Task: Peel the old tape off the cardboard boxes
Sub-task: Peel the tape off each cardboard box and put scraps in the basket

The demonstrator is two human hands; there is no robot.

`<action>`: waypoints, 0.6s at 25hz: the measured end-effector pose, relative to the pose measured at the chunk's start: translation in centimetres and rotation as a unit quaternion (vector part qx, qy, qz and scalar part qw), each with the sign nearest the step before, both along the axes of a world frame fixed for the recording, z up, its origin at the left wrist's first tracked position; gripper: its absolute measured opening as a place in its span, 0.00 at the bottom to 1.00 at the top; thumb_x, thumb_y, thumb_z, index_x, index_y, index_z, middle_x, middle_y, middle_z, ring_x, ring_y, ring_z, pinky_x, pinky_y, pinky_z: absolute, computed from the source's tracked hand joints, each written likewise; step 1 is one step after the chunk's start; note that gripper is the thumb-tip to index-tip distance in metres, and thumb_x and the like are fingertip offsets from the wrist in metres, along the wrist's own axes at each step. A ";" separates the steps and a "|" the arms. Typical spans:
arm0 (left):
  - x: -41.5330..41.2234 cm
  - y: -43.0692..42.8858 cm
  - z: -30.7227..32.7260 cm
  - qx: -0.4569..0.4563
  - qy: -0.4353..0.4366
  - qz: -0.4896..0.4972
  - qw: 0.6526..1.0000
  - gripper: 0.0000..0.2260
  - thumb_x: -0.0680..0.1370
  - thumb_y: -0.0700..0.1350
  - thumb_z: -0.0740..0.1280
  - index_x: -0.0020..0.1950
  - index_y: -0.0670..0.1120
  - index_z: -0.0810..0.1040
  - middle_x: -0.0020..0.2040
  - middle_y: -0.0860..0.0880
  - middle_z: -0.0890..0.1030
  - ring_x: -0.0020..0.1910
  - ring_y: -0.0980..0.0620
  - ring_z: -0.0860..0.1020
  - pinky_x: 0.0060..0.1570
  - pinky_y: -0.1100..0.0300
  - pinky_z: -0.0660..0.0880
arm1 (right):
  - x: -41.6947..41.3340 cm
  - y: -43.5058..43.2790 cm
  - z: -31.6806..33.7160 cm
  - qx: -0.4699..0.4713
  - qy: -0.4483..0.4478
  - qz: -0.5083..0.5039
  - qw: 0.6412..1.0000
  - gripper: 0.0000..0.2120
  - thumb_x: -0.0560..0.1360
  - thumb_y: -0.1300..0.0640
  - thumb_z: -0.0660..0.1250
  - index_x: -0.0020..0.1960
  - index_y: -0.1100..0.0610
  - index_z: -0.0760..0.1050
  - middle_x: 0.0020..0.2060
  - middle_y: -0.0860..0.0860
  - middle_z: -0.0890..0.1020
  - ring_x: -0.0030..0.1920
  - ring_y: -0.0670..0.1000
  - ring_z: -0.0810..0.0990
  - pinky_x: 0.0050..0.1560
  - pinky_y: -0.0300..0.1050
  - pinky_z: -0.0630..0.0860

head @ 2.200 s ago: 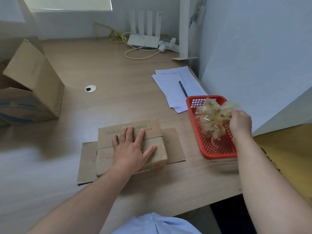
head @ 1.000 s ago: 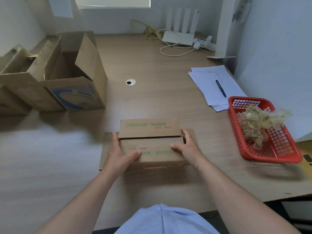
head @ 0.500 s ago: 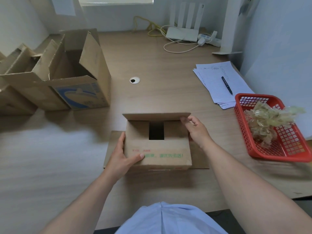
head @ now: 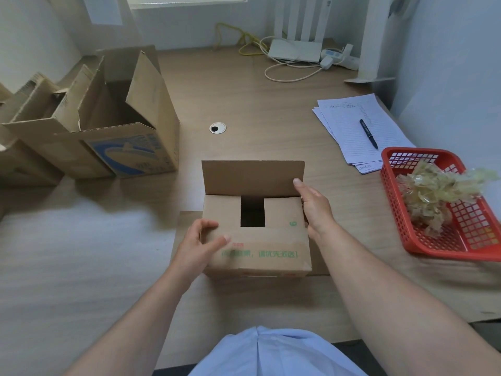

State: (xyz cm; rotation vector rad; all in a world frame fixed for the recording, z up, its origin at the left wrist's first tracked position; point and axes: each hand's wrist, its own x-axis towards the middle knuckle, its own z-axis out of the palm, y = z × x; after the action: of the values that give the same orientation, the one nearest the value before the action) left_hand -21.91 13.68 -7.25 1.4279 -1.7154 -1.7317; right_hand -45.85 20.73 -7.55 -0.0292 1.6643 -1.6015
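Observation:
A small cardboard box (head: 257, 240) with green print sits on the desk in front of me. Its far flap stands upright and a dark gap shows between its two inner flaps. My left hand (head: 198, 245) grips the box's near left corner, thumb on top, and looks slightly blurred. My right hand (head: 314, 207) holds the box's right side, with the thumb up against the raised flap's right edge. A wad of yellowish peeled tape (head: 433, 191) lies in the red plastic basket (head: 423, 151) at the right. I cannot make out any tape on the box.
Large open cardboard boxes (head: 108, 137) stand at the left. Lined papers (head: 349, 115) with a black pen (head: 368, 134) lie at the back right. A white router (head: 295, 50) with cables sits by the far wall. A round cable hole (head: 217, 128) is behind the box.
My right hand left the tape wad in the basket and came to the box. Both hands took hold of the box, and its far flap has swung up to upright.

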 end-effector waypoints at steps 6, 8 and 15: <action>-1.1 -1.7 2.1 0.131 -0.012 0.155 0.979 0.17 0.79 0.55 0.64 0.35 0.46 0.75 0.40 0.48 0.79 0.41 0.48 0.75 0.39 0.55 0.68 | 0.0 0.0 0.0 -0.010 0.009 -0.032 0.999 0.24 0.71 0.47 0.73 0.61 0.59 0.76 0.57 0.54 0.80 0.58 0.54 0.79 0.63 0.55 0.74; -0.7 -1.5 2.2 0.131 -0.022 0.075 0.988 0.12 0.76 0.53 0.69 0.38 0.46 0.75 0.38 0.48 0.79 0.38 0.49 0.76 0.37 0.56 0.67 | -0.3 0.0 -0.2 0.006 0.032 -0.043 0.999 0.16 0.71 0.46 0.72 0.52 0.55 0.77 0.54 0.50 0.80 0.56 0.51 0.78 0.62 0.49 0.73; 2.6 -1.3 3.1 0.205 0.036 -0.200 0.957 0.52 0.61 0.48 0.77 0.77 0.61 0.48 0.70 0.58 0.65 0.66 0.58 0.71 0.67 0.56 0.66 | -0.3 -0.8 -0.8 0.006 0.046 -0.086 0.995 0.12 0.71 0.48 0.72 0.36 0.50 0.72 0.37 0.40 0.76 0.43 0.44 0.74 0.51 0.40 0.68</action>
State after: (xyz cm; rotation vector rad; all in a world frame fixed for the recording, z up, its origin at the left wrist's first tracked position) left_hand -19.31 12.35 -4.12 1.1947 -1.7682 -2.4423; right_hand -46.13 19.98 -8.35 0.0484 1.7876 -1.7413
